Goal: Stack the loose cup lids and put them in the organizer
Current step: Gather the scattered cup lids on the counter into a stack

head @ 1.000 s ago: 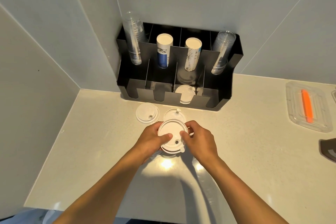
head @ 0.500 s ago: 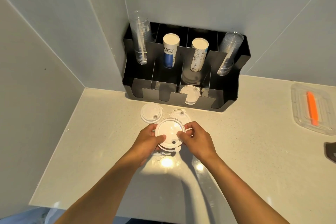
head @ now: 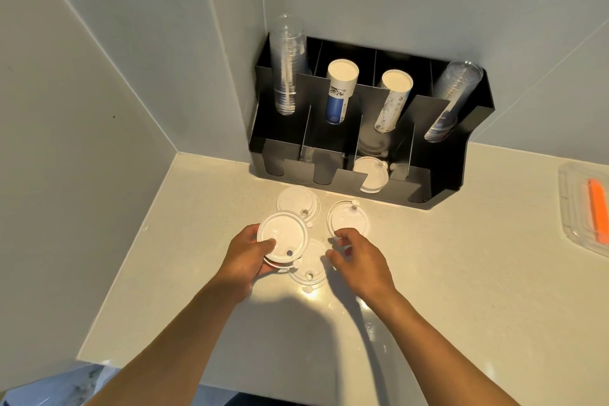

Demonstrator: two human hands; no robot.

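Note:
My left hand (head: 245, 255) grips a small stack of white cup lids (head: 282, 236), held just above the counter. One lid (head: 309, 269) lies flat on the counter below and to the right of that stack. My right hand (head: 354, 255) hovers beside it, fingers apart, holding nothing. Two more white lids lie nearer the organizer: the left lid (head: 298, 203) and the right lid (head: 346, 217). The black organizer (head: 438, 181) stands in the corner, with a white lid (head: 370, 173) leaning in a front slot.
The organizer's back slots hold clear cup stacks (head: 288, 66) and paper cup stacks (head: 339, 89). A clear tray (head: 576, 208) with an orange item (head: 598, 208) sits at the right edge. Walls close in on the left and behind. The counter's front edge runs below my arms.
Both hands held the lid stack together before. Now my left hand has carried it left, my right hand has let go, and a lid on the counter beneath is uncovered.

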